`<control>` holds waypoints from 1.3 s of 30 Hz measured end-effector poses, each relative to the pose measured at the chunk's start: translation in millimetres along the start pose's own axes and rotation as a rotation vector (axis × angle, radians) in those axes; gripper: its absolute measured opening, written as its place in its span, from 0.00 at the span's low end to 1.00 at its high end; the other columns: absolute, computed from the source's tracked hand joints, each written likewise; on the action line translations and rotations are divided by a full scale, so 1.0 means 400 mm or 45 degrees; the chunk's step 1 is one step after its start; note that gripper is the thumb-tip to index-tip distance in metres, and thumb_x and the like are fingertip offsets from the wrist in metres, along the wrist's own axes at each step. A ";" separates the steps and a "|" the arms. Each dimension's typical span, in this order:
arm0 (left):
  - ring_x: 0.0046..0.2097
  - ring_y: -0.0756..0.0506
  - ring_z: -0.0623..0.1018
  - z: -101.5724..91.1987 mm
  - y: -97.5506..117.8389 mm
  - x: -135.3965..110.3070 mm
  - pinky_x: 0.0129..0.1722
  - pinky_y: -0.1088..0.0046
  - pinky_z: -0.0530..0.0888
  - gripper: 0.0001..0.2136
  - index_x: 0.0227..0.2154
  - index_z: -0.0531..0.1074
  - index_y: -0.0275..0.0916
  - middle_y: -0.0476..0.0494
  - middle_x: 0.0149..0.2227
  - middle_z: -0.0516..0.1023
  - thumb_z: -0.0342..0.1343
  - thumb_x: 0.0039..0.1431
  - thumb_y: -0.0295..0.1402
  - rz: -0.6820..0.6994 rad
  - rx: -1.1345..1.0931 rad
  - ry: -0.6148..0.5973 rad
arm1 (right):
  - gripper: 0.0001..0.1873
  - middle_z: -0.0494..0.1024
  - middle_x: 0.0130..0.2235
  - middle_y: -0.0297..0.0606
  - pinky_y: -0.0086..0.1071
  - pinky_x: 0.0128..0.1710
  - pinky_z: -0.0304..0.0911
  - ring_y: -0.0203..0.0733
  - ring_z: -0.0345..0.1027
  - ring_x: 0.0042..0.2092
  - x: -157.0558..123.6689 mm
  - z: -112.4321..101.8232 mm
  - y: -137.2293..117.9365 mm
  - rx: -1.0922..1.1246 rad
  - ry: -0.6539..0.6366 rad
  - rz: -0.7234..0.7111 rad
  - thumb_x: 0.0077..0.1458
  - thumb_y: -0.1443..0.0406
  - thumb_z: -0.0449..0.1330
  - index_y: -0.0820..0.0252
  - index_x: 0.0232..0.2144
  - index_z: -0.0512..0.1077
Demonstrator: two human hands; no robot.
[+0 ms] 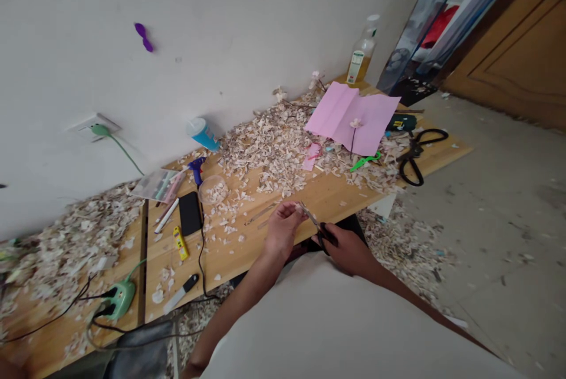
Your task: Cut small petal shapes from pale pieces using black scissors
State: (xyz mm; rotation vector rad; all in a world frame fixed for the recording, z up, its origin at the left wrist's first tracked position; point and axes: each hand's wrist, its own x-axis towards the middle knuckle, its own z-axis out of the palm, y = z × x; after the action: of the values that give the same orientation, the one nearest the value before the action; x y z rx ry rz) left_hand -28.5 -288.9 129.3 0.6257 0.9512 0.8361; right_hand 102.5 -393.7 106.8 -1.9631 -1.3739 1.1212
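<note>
From my remote post I had the left hand (283, 228) pinching a small pale piece (299, 207) at its fingertips, with the scissors (312, 217) gripped in the right hand (345, 246) and their blade tips close against it; I could not tell whether they touched. I judged this piece to be mid-trim, its final shape not yet readable. Ahead and to the right of the fingers, one pale flower on a dark stem (355, 124) looked finished, over a pink sheet (333, 111). Straight ahead lay a heap of pale flakes (269, 146), seemingly much of it unused; a round tub (213, 190) left of the fingers held more. Beneath everything ran the wooden table (241, 258), with a blue glue gun (197, 170) and a phone (190, 214) farther left. Beyond stood a white wall (221, 25); right of the fingers, flakes littered the tiled floor (499, 190) toward a wooden door (508, 49).
</note>
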 end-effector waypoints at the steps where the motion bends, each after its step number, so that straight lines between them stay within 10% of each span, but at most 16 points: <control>1: 0.32 0.52 0.75 0.000 -0.002 0.001 0.39 0.72 0.74 0.18 0.28 0.73 0.37 0.50 0.30 0.76 0.74 0.35 0.37 0.013 0.015 0.006 | 0.12 0.81 0.37 0.39 0.31 0.36 0.60 0.45 0.74 0.39 0.000 -0.001 0.000 -0.001 -0.001 0.000 0.59 0.55 0.54 0.53 0.39 0.72; 39: 0.31 0.51 0.76 -0.029 0.031 0.016 0.35 0.74 0.71 0.23 0.45 0.68 0.38 0.50 0.29 0.77 0.68 0.45 0.32 0.226 0.583 -0.202 | 0.08 0.76 0.36 0.38 0.30 0.36 0.54 0.43 0.69 0.40 -0.001 -0.008 0.000 -0.320 0.049 -0.012 0.61 0.58 0.52 0.56 0.34 0.66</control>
State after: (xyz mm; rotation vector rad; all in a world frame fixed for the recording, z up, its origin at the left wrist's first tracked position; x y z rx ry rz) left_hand -40.9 -275.7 130.7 1.1689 0.9564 0.7133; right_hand 105.3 -394.0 108.6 -2.1366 -1.5657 0.9385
